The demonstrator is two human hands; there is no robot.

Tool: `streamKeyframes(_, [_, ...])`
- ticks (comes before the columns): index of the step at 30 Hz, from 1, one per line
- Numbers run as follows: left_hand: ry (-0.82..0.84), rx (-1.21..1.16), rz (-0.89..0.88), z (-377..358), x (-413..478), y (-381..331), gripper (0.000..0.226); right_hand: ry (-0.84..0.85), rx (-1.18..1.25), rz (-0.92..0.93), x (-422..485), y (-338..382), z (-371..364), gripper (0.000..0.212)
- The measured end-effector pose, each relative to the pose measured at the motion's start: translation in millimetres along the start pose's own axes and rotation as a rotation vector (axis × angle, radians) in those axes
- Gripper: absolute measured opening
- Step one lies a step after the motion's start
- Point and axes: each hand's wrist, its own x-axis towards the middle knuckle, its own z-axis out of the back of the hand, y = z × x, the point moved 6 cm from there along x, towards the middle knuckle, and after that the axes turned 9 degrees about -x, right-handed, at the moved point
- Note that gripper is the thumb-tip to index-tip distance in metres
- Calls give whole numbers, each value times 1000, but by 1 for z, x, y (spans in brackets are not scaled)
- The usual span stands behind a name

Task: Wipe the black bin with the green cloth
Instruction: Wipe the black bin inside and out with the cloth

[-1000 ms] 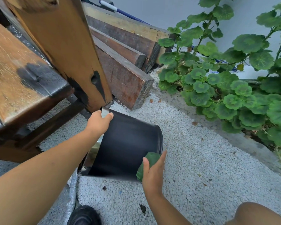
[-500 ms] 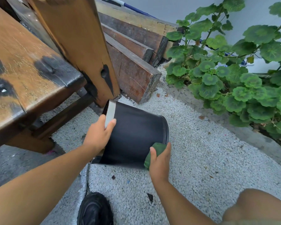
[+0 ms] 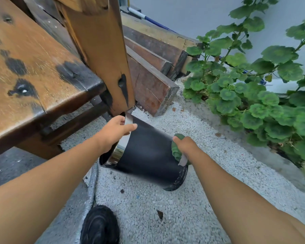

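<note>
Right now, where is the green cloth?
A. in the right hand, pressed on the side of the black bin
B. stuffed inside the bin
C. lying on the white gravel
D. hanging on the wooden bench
A: the right hand grips the green cloth against the outer wall of the black bin, while the left hand holds the bin's rim.

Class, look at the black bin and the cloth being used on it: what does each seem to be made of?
Black bin: probably leather-like or plastic covering, matte, with stitching at its base; its rim band looks like shiny metal. Green cloth: soft fabric, bunched under the right hand.
</note>
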Motion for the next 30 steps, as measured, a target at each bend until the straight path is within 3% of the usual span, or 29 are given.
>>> streamKeyframes(3, [66,-54,66,-11,6,0,36,61,-86,26,10,7,9,60])
streamKeyframes(7, [-53,-69,161,-7,21,22,51,73,-166,34,21,8,5,69])
streamKeyframes(10, [-128,-4,179,-2,36,24,59,14,-129,48,22,8,5,72])
streamKeyframes(13, [-141,61,201,-1,47,13,46,-50,-119,68,15,2,5,71])
streamKeyframes(16, [-147,70,224,-5,60,8,61,-126,-68,40,-3,-16,-1,68])
streamKeyframes(20, [-165,43,200,-20,74,-3,65,-275,65,43,-42,-40,-10,58])
streamKeyframes(23, [-164,96,212,-26,83,-9,56,-360,159,70,-71,-51,-26,66])
streamKeyframes(27, [-200,217,195,-25,87,-14,23,-425,164,45,-82,-51,-33,71])
streamKeyframes(30, [-335,441,117,-13,77,-20,29,-432,81,47,-74,-42,-27,67])
